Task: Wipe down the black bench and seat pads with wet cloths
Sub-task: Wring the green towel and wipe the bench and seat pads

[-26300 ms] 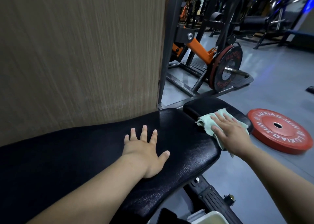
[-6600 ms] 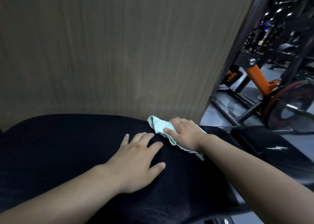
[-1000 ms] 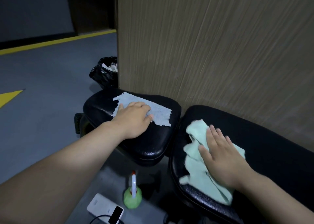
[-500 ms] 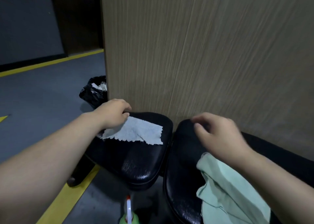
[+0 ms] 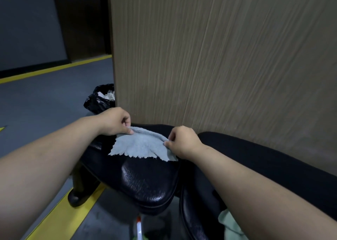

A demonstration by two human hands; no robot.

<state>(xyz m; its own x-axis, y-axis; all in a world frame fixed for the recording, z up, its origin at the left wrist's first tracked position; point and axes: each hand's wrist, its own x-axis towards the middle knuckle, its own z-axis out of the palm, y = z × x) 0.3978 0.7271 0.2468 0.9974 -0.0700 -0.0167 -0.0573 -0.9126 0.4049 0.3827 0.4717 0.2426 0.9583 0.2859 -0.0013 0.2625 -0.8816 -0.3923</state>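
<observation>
Both hands are on the grey cloth [image 5: 141, 146] now, and it lies spread across the far half of the black seat pad [image 5: 145, 177]. The left hand [image 5: 114, 120] has its thumb and fingers pinched shut on the cloth's far left corner; the right hand [image 5: 183, 142] is pinched on the far right corner, so the two hands sit apart with the top edge stretched between them. The ragged near edge lies loose on the leather. Just beside the seat pad, to the right, runs the long black bench pad [image 5: 264, 167], and on its near end a pale green cloth [image 5: 230, 225] lies unheld, mostly hidden under the right forearm.

The risks from here? A grip by the corners alone puts little pressure on the middle of the cloth, so a pull toward the person may skim over the pad and leave streaks. The glossy near curve of the pad looks slick; the cloth could slide off the edge to the floor, where a spray bottle [image 5: 139, 228] stands directly below. The wooden panel [image 5: 218, 57] is close behind the knuckles, leaving scant room to reach the back strip. And the green cloth near the bench pad's edge could be nudged off by that forearm.
</observation>
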